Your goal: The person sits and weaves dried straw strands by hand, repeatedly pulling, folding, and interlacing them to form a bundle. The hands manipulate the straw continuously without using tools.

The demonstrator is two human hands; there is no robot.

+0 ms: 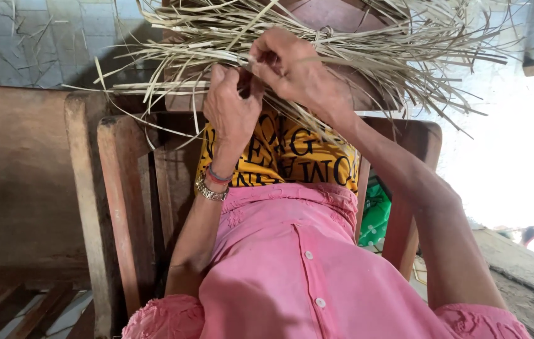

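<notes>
Closest to us we see the pink buttoned shirt [292, 276] and, beyond it, a yellow cloth with dark lettering [285, 154] across the lap. The wooden chair [113, 201] frames both sides, its reddish arms running away from us.

Farther out, our two hands meet over the work. The left hand [232, 110], with a metal bracelet [210, 190] and thin bands at the wrist, is closed with its fingers curled around a few strips. The right hand [292, 66] sits just beside it, touching it, and pinches strips between thumb and fingers. So both hands are together and clamped on the same spot of the bundle of dry straw-coloured strips [367, 44].

That bundle lies past the knees, over a brown rounded surface [342, 19] whose kind we cannot tell. Its long axis runs roughly left to right across the view, with loose ends fanning out to the right and upper right, and shorter ends trailing to the left and downward.

Beyond it we see pale floor tiles [47, 37] with stray strips scattered on them. A green spotted thing [375, 216] shows beside the chair.
</notes>
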